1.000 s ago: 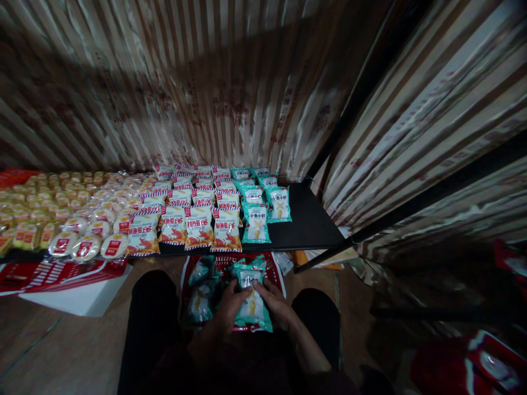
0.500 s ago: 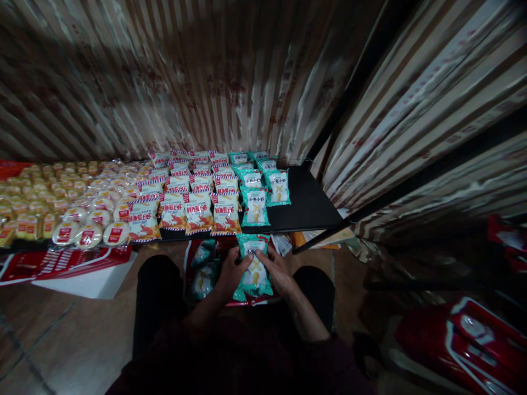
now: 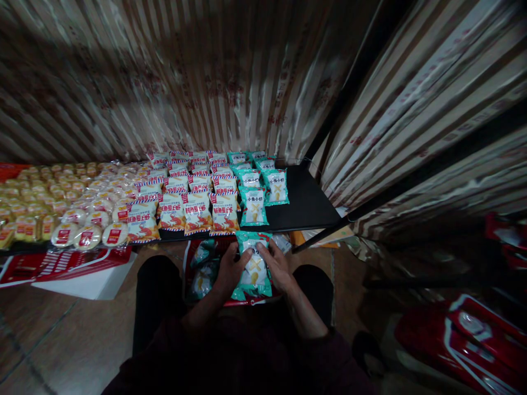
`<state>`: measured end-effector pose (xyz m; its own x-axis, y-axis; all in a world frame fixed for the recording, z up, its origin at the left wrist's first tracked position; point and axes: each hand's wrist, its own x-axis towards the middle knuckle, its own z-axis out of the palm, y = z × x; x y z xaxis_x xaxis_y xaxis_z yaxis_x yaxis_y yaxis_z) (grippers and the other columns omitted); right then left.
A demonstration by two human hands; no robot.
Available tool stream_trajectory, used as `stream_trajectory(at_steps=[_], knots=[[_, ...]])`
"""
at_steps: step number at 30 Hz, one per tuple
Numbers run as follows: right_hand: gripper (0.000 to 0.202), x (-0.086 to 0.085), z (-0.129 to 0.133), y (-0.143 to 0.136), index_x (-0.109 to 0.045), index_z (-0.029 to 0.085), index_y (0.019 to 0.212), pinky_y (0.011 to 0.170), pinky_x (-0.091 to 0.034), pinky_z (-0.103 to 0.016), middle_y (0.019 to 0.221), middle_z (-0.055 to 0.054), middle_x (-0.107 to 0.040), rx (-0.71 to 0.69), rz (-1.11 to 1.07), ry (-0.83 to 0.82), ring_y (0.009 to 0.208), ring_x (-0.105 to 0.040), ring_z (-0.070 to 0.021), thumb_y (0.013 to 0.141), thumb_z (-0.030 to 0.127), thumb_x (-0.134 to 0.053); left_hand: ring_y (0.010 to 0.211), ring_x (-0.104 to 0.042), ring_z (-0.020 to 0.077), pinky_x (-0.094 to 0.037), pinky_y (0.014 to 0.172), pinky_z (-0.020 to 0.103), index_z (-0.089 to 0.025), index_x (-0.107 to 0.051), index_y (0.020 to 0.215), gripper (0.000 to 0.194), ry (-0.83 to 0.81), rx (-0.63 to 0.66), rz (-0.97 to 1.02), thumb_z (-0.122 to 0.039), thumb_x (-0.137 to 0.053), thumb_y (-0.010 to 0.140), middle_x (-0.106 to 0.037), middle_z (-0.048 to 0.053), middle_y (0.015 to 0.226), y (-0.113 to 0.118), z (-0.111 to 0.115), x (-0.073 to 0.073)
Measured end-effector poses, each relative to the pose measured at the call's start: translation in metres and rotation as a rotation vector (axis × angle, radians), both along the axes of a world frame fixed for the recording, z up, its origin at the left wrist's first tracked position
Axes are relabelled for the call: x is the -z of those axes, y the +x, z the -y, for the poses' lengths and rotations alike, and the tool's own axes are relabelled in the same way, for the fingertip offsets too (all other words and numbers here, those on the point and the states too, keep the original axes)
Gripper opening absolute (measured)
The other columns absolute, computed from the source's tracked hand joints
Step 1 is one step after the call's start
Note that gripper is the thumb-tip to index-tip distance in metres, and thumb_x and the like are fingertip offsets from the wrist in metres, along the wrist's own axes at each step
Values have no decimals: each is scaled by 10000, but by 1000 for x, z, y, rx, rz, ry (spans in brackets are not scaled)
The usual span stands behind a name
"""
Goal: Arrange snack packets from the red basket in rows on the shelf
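Between my two hands is a teal-and-white snack bag (image 3: 256, 269), held upright above a red basket (image 3: 187, 263). My left hand (image 3: 233, 269) grips its left edge with the thumb on the front. On the right edge, my right hand (image 3: 278, 266) has its thumb pressed near the printed name. More teal bags (image 3: 203, 280) lie inside the basket. Just beyond, on the black shelf (image 3: 307, 203), matching teal bags (image 3: 254, 206) lie in two columns, the left one reaching closer to the front edge.
Left of the teal bags are rows of orange-and-white snack bags (image 3: 197, 211), then round wrapped cakes (image 3: 88, 236) and yellow packs (image 3: 27, 226). A striped curtain (image 3: 197, 82) hangs behind. A dark metal bar (image 3: 354, 214) slants on the right. Red packages (image 3: 473, 334) lie at lower right.
My hands and the teal snack bag have moved very slightly, and the thumbs sit a little higher on it. The bags on the shelf stay as they were.
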<state>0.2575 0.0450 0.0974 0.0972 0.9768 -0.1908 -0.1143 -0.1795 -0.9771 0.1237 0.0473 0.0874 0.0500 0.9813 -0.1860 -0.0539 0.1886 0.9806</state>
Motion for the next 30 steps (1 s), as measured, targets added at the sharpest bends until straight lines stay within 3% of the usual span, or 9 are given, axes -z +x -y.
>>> stream_trajectory(at_steps=[7,11,17,25,30], knots=[[475,4,-7,-3,-651,201,945,614,-518,-288,826,-30,-735,221,-129,-90,711,-672,-211,664,580,-710,1013,-640,241,-519,848,326,-170,-578,1079,418,-46,27,67,-445,-630,768,-681,96,1115,3,5,1],[475,5,-12,-2,-643,201,895,563,-507,-283,768,-25,-735,270,-175,-110,656,-669,-207,626,580,-739,1098,-610,257,-500,909,341,-170,-557,1194,471,-14,64,-2,-409,-619,792,-648,97,1210,2,12,1],[433,-5,-14,-4,-619,202,841,536,-501,-266,700,-1,-720,364,-187,-89,620,-663,-192,625,552,-754,1147,-585,259,-459,976,345,-162,-503,1327,545,-24,119,-125,-419,-538,848,-617,87,1276,2,21,-3],[410,-5,-17,-2,-638,210,842,571,-515,-277,695,10,-717,359,-231,-65,646,-669,-195,626,536,-763,1106,-598,266,-456,975,385,-134,-607,1187,541,3,8,-163,-534,-474,848,-654,121,1202,3,28,6],[468,-9,-17,3,-677,215,996,716,-523,-307,936,-24,-735,256,-168,-43,866,-667,-224,717,591,-665,955,-641,249,-507,865,362,-134,-655,1024,532,3,-58,-39,-598,-519,803,-710,108,1032,5,28,0]])
